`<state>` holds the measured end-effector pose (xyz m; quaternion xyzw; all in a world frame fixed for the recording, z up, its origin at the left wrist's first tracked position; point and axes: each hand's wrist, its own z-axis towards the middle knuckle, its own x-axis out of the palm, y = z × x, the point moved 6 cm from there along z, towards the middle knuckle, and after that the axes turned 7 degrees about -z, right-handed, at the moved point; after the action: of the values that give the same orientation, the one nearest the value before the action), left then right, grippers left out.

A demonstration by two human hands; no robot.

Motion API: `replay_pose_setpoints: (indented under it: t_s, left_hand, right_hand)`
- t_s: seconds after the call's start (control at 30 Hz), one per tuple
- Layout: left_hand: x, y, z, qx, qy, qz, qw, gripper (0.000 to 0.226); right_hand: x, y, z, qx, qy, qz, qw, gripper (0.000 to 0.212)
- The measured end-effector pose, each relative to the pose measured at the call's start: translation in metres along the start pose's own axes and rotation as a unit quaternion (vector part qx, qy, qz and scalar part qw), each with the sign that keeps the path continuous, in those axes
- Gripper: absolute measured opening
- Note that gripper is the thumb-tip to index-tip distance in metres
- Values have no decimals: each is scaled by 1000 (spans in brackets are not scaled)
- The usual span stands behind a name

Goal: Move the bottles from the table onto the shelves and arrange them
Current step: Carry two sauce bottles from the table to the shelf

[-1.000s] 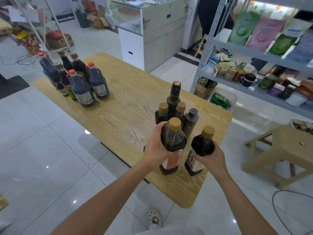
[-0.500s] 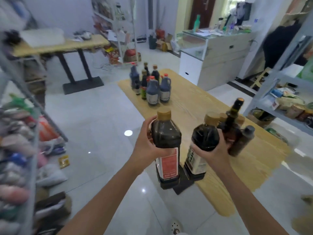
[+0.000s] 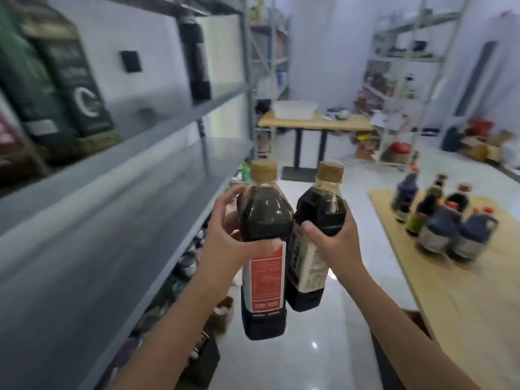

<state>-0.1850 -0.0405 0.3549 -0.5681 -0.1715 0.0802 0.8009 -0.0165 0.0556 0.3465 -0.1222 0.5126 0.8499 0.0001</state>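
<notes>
Head view: left hand point(image 3: 225, 243) grips the red-label bottle point(image 3: 264, 218), right hand point(image 3: 336, 240) the white-label bottle point(image 3: 319, 209), both mid-air beside the shelf point(image 3: 112, 215), touching. Carried so close, they could knock, slip, or clip the shelf edge.

A white "C" marks the green bag point(image 3: 84, 102); the red bottle label point(image 3: 266, 280) is unreadable.

Wooden table point(image 3: 464, 305) bears clustered bottles point(image 3: 439, 229) (blurred).

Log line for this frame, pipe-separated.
carry | left hand grips red-label bottle | right hand grips white-label bottle | neither on grey shelf yet
</notes>
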Motion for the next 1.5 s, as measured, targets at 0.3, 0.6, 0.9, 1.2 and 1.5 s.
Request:
replay_pose_setpoints:
  t_s: [0.3, 0.6, 0.9, 1.2, 1.5]
  left_hand:
    - [-50, -60, 16, 93, -168, 42, 981, 88]
    - [-42, -75, 36, 161, -302, 63, 937, 79]
    - [-41, -76, 54, 141, -361, 107, 915, 80]
    - [-59, -104, 106, 165, -327, 155, 917, 86]
    - [-75, -134, 182, 222, -284, 166, 918, 77]
  right_hand:
    - [91, 37, 70, -88, 124, 95, 984, 53]
    - [114, 49, 135, -161, 241, 171, 942, 50]
    - [147, 48, 164, -192, 309, 206, 908, 47]
    - [179, 62, 196, -209, 289, 220, 908, 45]
    - [209, 87, 265, -241, 244, 257, 903, 40]
